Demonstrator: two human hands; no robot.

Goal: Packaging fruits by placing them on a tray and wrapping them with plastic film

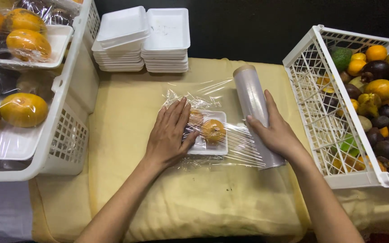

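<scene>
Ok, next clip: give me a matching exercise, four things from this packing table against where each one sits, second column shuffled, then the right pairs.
Things:
1. roll of cling film
2. stacks of empty foam trays
3. crate of loose mixed fruit
4. small foam tray with two orange fruits

Places:
A. at the table's far edge
B. under the right hand
C. at the right side of the table
D. mid-table under film, the left hand on it

Pairs: 1-B, 2-A, 3-C, 4-D
</scene>
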